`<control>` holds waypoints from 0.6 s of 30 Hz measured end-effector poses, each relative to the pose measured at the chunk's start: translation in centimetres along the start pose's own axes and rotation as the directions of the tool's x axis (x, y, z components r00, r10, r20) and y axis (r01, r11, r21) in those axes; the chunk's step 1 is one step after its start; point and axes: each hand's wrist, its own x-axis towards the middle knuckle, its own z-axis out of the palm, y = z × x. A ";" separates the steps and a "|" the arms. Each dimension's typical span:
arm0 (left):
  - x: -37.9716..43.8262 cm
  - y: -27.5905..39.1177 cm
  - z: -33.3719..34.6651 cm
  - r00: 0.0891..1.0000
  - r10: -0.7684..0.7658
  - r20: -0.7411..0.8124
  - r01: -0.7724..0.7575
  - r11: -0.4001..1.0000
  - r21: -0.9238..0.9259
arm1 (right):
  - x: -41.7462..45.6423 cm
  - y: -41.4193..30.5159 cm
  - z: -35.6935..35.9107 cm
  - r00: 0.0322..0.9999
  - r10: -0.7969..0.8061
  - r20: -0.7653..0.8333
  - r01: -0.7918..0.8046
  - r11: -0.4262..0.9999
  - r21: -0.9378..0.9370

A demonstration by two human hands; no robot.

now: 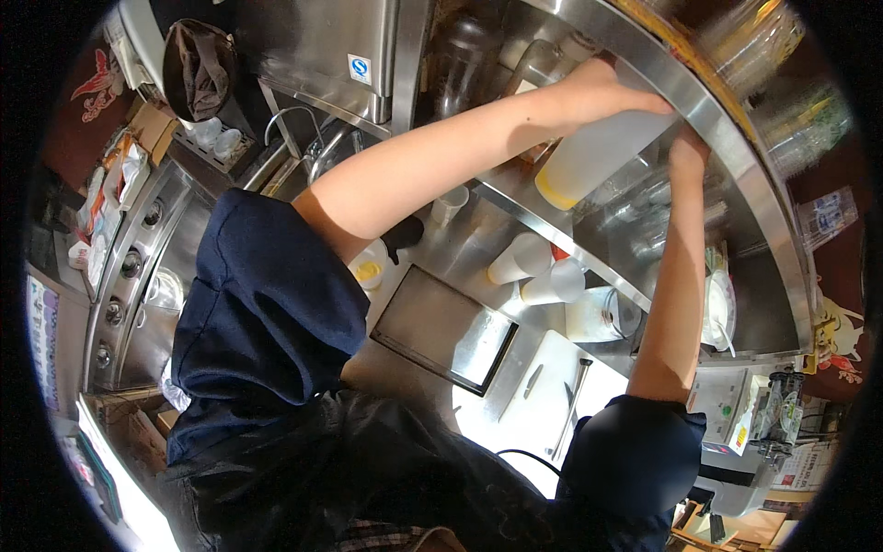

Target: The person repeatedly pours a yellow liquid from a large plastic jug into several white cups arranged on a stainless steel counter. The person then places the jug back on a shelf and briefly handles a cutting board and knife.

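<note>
My left hand (pixel 617 93) reaches up to the steel shelf and grips a tall, translucent frosted plastic cup or stack of cups (pixel 600 162), tilted, with a yellow band at its lower end. Its thumb lies along the upper part. Close beside it, my right hand (pixel 688 148) is raised to the shelf's front edge (pixel 717 103), which hides the fingers. Clear plastic items (pixel 635 183) lie on the shelf between the arms. Lower down, two frosted cups (pixel 519 257) (pixel 554 281) with yellowish lower edges stand on the steel counter.
A white cutting board (pixel 538 372) carries a knife (pixel 533 381) and a long-handled bar spoon (pixel 572 407). Left of it, a rectangular steel lid (pixel 445 328) is set in the counter. A cup with yellow contents (pixel 369 265) stands under my left arm. Glass jars (pixel 541 62) occupy the shelf.
</note>
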 end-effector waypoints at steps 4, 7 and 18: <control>-0.3 -0.1 0.0 0.993 -0.084 -0.084 0.091 0.993 0.081 | -0.2 -0.8 1.8 0.998 0.051 -0.043 -0.044 0.987 0.154; 0.0 -0.2 -0.5 0.996 -0.080 -0.038 0.083 0.994 0.067 | -1.5 -2.2 1.6 0.997 0.071 -0.034 -0.045 0.867 0.497; -1.0 0.5 0.0 0.993 -0.105 -0.047 0.103 0.994 -0.047 | -0.3 -1.1 0.3 0.995 -0.027 0.100 0.029 0.999 -0.017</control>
